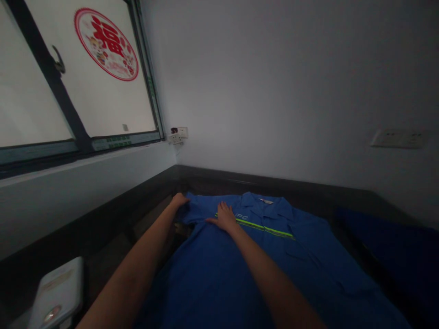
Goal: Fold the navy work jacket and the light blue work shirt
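A blue work shirt [219,269] lies spread out in front of me, its collar away from me and a yellow-green stripe running across the chest. Gripping the end of its left-hand sleeve is my left hand [179,200], fingers closed on the cloth. My right hand [224,216] rests flat on the upper chest, over part of the stripe and the printed letters, with thumb and fingers apart. The lower part of the shirt runs out of view beneath my arms.
Dark blue cloth [398,256] lies at the right. A white box-like device [56,292] stands at the lower left. Behind the dark surface rises a pale wall with sockets [398,138]; a window [113,105] with a red round sticker is at the left.
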Available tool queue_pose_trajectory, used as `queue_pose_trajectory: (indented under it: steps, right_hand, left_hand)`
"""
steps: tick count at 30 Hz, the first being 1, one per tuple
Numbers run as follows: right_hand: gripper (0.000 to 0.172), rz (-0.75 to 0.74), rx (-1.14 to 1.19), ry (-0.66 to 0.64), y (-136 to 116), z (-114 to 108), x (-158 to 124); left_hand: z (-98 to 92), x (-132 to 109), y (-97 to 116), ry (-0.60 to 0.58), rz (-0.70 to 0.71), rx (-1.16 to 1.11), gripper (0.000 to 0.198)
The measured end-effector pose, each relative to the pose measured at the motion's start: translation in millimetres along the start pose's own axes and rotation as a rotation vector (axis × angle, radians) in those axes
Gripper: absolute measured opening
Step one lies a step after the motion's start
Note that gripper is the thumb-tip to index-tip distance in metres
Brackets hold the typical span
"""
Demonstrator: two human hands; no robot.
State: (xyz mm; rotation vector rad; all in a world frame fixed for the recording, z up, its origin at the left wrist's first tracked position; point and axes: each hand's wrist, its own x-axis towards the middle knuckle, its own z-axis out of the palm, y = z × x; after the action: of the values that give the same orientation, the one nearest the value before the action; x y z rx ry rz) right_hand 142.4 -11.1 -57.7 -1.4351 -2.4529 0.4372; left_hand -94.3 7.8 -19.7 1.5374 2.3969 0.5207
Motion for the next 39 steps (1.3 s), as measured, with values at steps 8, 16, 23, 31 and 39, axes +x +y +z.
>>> queue_pose_trajectory:
  steps: [8, 16, 23, 31, 39]
  right_hand:
    - [0.11, 0.081, 0.009, -0.068, -9.3, 5.4, 11.6]
    - [0.109, 0.123, 0.082, -0.054, -12.9, 7.0, 8.6]
    - [0.068, 0.005, 0.693, 0.117, 51.1, -36.4, -5.3]
    - [0.044, 0.2, 0.772, 0.264, 101.2, -46.1, -27.3]
    - [0.031, 0.209, 0.514, 0.311, 95.7, -33.5, -12.6]
  left_hand:
    - [-23.2, -2.5, 21.5, 0.127, 0.237, 0.031, 0.022]
    - [-31.5, -49.4, 76.9, 0.269, 0.516, 0.082, 0.021]
    - [-2.7, -103.7, 111.7, 0.238, 0.636, 0.209, 0.021]
    - [41.6, -169.3, 120.3, -0.031, 0.891, 0.278, 0.024]
    - [29.0, -166.6, 31.8, 0.182, 0.569, -0.075, 0.06]
